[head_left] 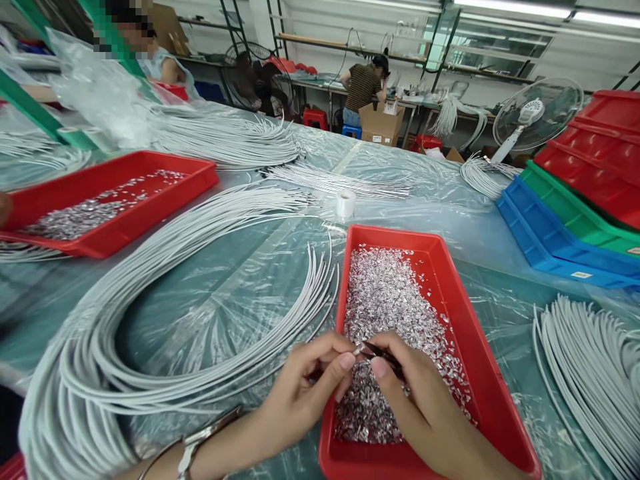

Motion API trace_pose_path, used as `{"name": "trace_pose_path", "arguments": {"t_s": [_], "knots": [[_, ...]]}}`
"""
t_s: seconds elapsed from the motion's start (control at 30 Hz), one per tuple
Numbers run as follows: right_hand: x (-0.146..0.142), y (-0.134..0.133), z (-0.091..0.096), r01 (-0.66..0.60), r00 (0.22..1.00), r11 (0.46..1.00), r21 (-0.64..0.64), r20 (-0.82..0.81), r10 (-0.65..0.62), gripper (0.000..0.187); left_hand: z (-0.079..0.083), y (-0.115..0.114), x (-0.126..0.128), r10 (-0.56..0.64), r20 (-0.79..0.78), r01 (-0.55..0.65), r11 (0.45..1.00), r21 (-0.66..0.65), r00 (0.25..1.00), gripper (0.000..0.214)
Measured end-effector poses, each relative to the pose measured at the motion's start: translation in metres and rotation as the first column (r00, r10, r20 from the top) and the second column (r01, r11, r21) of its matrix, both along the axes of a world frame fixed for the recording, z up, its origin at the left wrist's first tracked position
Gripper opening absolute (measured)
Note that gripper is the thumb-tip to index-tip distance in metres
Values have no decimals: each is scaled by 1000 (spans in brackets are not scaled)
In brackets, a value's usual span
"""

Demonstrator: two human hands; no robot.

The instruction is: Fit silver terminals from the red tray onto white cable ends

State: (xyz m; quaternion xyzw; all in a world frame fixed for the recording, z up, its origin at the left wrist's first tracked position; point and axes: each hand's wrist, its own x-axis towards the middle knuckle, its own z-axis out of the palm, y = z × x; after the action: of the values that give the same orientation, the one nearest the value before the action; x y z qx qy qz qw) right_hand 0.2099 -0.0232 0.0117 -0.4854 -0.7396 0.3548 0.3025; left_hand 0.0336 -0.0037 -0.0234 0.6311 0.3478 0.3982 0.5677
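Note:
My left hand is closed in a pinch on the end of a white cable, above the red tray. Between thumb and fingers of my right hand are dark tweezers, their tips meeting the cable end. Below both hands, small silvery foil scraps cover much of the tray's floor. A large looped bundle of white cables curves across the table on the left, its loose ends pointing toward the tray. Most of the held cable is hidden by my left hand.
Another red tray of scraps stands at left, a person's hand at its edge. A white tape roll sits behind my tray. At right are stacked bins and another cable bundle. Two people work farther back.

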Motion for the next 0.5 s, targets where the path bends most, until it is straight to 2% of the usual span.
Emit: {"name": "trace_pose_path", "arguments": {"t_s": [0.37, 0.5], "knots": [[-1, 1, 1, -32, 999, 999, -43, 42, 34, 19, -1, -1, 0, -37, 17, 37, 999, -18, 999, 25], [0, 1, 2, -39, 999, 999, -34, -8, 38, 22, -1, -3, -2, -39, 0, 39, 999, 6, 999, 22]]}}
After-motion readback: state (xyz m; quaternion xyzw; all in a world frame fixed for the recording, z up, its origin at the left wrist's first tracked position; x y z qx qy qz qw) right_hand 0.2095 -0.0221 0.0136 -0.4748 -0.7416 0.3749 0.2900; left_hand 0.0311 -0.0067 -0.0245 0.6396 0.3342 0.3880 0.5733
